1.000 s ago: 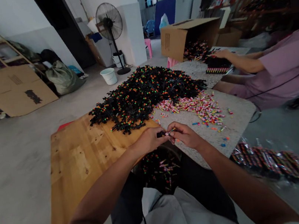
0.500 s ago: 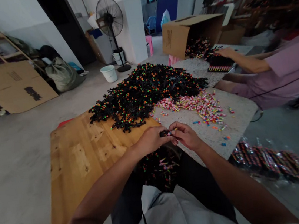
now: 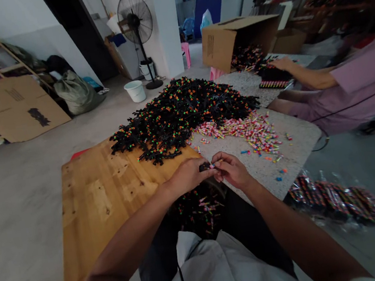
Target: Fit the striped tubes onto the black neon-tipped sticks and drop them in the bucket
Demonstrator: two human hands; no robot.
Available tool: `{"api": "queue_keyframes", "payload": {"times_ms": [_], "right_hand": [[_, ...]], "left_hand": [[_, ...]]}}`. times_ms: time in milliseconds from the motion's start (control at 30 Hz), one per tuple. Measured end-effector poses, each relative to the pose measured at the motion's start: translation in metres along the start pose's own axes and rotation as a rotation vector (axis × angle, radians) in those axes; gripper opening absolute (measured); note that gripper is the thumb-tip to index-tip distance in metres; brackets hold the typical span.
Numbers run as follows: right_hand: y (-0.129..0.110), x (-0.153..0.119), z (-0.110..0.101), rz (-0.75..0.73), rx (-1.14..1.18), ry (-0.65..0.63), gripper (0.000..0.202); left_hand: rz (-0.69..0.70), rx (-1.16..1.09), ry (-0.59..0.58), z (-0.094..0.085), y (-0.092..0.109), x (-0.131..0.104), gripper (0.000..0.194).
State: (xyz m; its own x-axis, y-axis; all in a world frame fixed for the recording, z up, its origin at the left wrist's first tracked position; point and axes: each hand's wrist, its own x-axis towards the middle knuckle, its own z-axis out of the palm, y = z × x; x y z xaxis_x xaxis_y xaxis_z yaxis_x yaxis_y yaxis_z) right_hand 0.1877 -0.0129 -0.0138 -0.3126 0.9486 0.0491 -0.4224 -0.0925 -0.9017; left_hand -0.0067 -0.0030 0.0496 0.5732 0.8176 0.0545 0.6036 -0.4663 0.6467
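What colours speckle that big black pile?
Orange and green speckle the black pile, clearest in the head view.

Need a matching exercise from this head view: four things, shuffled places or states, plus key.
1. Black heap
2. Small pink pieces
3. Pale bucket
4. Left hand

A. On the floor near the standing fan
B. Holding a small dark piece
C. Across wooden tabletop and speckled tabletop
D. At the heap's near edge

Pairs: 1-C, 2-D, 3-A, 4-B
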Motion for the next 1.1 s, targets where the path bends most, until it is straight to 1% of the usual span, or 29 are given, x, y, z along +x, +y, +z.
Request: {"api": "queue_keyframes", "payload": {"times_ms": [167,267,367,533,667,867,967,1100], "right_hand": [[0.001,-0.001,-0.002,-0.001,-0.037,0.019,0.028],[0.001,-0.004,-0.005,-0.003,-0.075,0.005,0.024],[-0.002,-0.006,-0.003,0.01,-0.032,-0.013,0.023],[-0.008,-0.008,0.009,0.092,0.116,0.025,0.027],[-0.009,-0.008,0.014,0.112,0.181,0.029,0.026],[-0.004,-0.007,0.011,0.165,0.28,0.007,0.026],[-0.002,-0.008,0.011,0.174,0.27,-0.003,0.028],[-0.002,-0.01,0.013,0.1,0.155,0.044,0.031]], "left_hand": [[0.024,0.105,-0.047,-0.002,0.003,0.0,0.037],[0.033,0.151,-0.074,-0.001,0.002,-0.001,0.041],[0.056,0.123,-0.09,0.001,0.001,-0.002,0.041],[0.077,-0.005,-0.084,0.003,-0.001,-0.003,0.041],[0.015,-0.1,-0.092,0.003,0.001,-0.004,0.043],[-0.127,-0.234,-0.163,0.001,0.011,-0.004,0.046],[-0.145,-0.231,-0.176,0.0,0.013,-0.004,0.044],[-0.114,-0.176,-0.153,0.002,0.009,-0.005,0.043]]}}
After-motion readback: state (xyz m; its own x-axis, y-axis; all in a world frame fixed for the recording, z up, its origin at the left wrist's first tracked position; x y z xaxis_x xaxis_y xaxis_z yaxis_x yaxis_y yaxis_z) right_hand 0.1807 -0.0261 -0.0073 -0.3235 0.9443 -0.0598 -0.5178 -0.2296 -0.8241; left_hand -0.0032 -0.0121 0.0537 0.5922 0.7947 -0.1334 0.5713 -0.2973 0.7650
